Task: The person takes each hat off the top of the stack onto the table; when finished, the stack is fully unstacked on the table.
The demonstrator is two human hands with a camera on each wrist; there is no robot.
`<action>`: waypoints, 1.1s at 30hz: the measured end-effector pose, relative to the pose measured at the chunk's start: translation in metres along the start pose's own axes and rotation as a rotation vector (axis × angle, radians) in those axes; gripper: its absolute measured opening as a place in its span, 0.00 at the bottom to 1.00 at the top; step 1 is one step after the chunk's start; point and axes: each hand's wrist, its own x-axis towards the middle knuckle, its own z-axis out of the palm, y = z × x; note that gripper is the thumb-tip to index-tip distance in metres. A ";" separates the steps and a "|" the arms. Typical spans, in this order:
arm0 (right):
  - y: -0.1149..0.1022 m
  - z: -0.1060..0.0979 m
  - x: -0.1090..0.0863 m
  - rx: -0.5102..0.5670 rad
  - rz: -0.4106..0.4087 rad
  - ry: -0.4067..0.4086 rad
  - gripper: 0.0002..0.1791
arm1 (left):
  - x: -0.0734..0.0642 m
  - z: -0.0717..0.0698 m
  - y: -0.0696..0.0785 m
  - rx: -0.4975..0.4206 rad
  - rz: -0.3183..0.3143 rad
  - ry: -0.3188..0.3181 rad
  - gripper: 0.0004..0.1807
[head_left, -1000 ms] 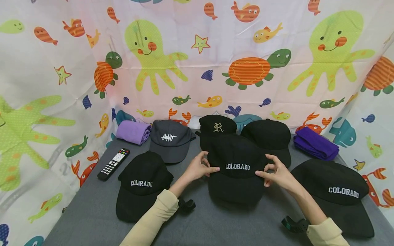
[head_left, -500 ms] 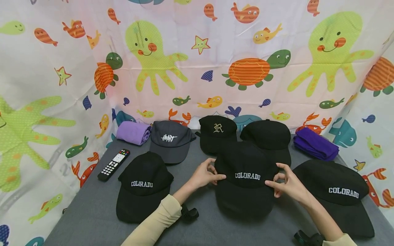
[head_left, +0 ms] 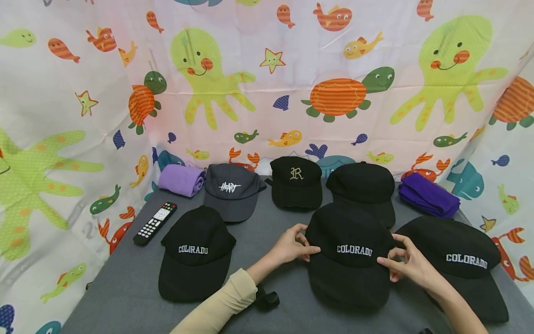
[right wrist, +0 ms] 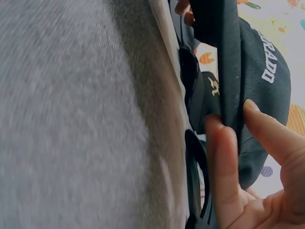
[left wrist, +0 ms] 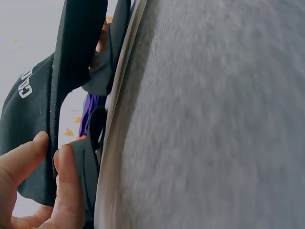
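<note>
Both hands hold a black baseball cap (head_left: 349, 283) with white COLORADO lettering, its brim toward me. In the head view my left hand (head_left: 294, 245) pinches its left side where the brim meets the crown, and my right hand (head_left: 410, 262) pinches the right side. Each wrist view shows the thumb on the crown and fingers under the brim, with the cap (left wrist: 35, 112) raised off the grey surface. A second black COLORADO cap (head_left: 196, 273) lies to the left. Another COLORADO cap (head_left: 469, 290) lies at the right, partly behind my right forearm.
Along the back of the grey table (head_left: 137, 297) sit a lilac folded cloth (head_left: 180, 180), a grey HEART cap (head_left: 231, 204), a black R cap (head_left: 296, 195), a plain black cap (head_left: 360, 183) and a purple folded cloth (head_left: 429, 195). A remote control (head_left: 155, 223) lies at the left.
Both hands have carried the black COLORADO cap right and toward me, away from the back row. The R cap, partly covered before, shows whole now. The other things stay put.
</note>
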 end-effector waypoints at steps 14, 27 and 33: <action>0.009 -0.028 -0.012 -0.126 0.143 -0.082 0.50 | 0.007 0.036 -0.003 -0.099 -0.048 -0.055 0.38; 0.014 -0.042 -0.020 -0.184 0.149 -0.086 0.47 | 0.011 0.050 0.003 -0.095 -0.096 -0.137 0.40; 0.015 -0.047 -0.020 -0.196 0.154 -0.092 0.47 | 0.016 0.049 0.009 -0.057 -0.117 -0.201 0.40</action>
